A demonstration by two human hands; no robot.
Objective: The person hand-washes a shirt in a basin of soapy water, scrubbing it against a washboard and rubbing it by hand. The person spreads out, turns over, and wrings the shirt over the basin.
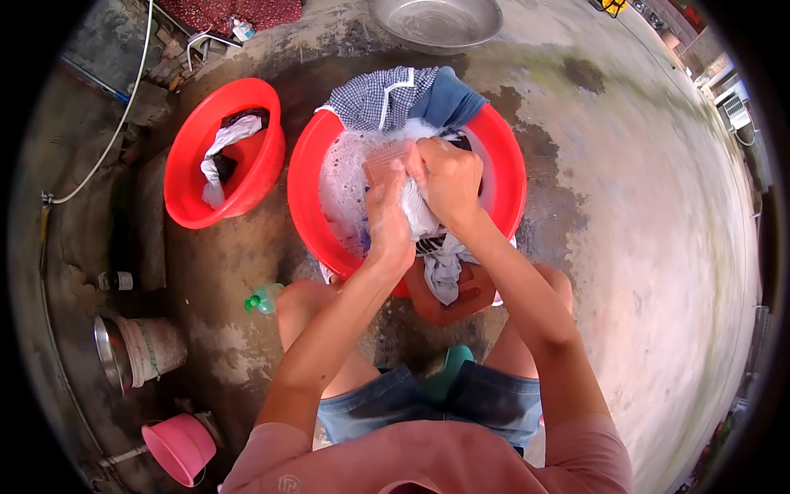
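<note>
Left hand (pixel 390 212) and right hand (pixel 451 177) clench crumpled white cloth (pixel 418 210) over a ridged brown washboard (pixel 378 165) propped in a round red plastic basin (pixel 306 202) of frothy suds (pixel 340 177).

Concrete floor (pixel 650 247), grey, dark wet patches. Directly on it: large red basin (pixel 508 177), smaller red basin (pixel 267 177) left of that, metal basin (pixel 436 23) beyond, pink bucket (pixel 183 446) near left.

Bright light covers the concrete floor (pixel 658 280), dark and damp just below the metal basin (pixel 436 23), paler rightward.
</note>
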